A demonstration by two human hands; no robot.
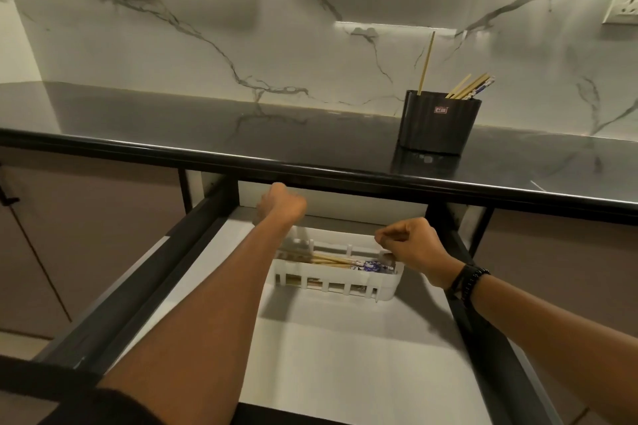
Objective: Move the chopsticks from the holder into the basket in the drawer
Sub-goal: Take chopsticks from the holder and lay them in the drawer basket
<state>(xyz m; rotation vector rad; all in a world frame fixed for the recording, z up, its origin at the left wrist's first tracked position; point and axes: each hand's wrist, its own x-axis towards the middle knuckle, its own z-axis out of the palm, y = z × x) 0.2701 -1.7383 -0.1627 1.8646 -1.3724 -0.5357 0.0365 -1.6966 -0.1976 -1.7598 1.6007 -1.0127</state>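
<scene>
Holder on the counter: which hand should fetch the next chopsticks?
Right. The holder stands right of the drawer, nearer the right hand; the left hand is farther left.

Chopsticks point(345, 260) lie in the white basket point(328, 283) in the open drawer point(345, 355).
The curled left hand point(281, 205) and right hand point(411, 245) are at the basket's 2 ends; the black holder point(438, 124) has more.

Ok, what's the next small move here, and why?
Probably lift the right hand up to the holder and take more chopsticks. Several still stand in it, some already lie in the basket, and neither that hand nor the left hand visibly holds one.
</scene>
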